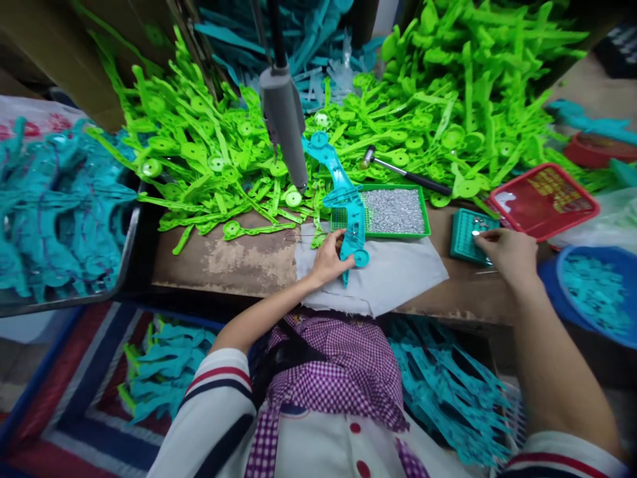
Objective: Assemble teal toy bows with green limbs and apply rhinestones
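My left hand (329, 259) grips the lower end of a long turquoise plastic part (353, 219), its fingers closed around the edge. That part slants away from me, over a grey cloth (398, 269) and across the left side of a green tray (426, 216) of small silvery pieces. Off to the right, my right hand (510, 255) has thumb and forefinger pinched at the top of a small teal box (462, 249) with holes. A few tiny shiny pieces lie on that box; what the fingertips hold is too small to name.
A grey electric screwdriver (283, 119) hangs above the bench. Behind lie heaped lime-green plastic parts (199, 153) and a hammer (408, 174). On the right are a red tray (545, 229) and a blue bucket (550, 279); a black bin (127, 259) of turquoise parts stands left.
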`<state>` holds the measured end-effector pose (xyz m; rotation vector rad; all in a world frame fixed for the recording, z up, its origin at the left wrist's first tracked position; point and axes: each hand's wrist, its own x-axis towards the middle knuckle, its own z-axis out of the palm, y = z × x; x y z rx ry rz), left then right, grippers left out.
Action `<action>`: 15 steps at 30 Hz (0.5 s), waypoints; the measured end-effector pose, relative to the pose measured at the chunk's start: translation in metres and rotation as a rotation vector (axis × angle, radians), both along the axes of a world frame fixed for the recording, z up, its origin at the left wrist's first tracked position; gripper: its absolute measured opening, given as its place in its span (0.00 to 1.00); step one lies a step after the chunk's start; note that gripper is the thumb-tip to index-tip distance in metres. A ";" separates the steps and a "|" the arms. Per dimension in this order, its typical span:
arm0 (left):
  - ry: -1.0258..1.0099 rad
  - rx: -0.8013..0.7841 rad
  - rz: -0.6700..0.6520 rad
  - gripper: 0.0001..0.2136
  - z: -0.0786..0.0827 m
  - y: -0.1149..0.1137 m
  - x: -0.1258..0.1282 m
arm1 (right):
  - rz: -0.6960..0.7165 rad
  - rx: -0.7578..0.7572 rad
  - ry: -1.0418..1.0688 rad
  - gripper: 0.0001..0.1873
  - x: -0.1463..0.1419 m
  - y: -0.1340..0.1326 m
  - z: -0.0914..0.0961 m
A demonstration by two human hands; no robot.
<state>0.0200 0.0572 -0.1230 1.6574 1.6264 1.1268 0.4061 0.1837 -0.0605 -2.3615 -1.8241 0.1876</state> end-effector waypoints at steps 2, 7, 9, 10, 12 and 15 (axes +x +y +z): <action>0.002 -0.001 0.007 0.33 0.001 0.000 0.001 | -0.025 0.047 -0.024 0.09 -0.005 -0.004 0.005; -0.032 0.008 -0.005 0.33 -0.001 0.001 0.003 | 0.313 0.373 0.375 0.08 -0.088 -0.045 0.018; -0.039 0.008 -0.001 0.33 -0.001 0.001 0.003 | 0.611 0.422 0.484 0.09 -0.142 -0.058 0.014; -0.036 0.006 0.002 0.33 -0.001 0.001 0.003 | 0.716 0.422 0.517 0.10 -0.168 -0.061 0.010; -0.025 0.005 0.002 0.33 0.000 0.000 0.003 | 0.836 0.415 0.535 0.11 -0.208 -0.058 0.000; -0.001 0.010 -0.004 0.33 0.000 -0.001 0.002 | 0.906 0.392 0.438 0.12 -0.232 -0.044 -0.014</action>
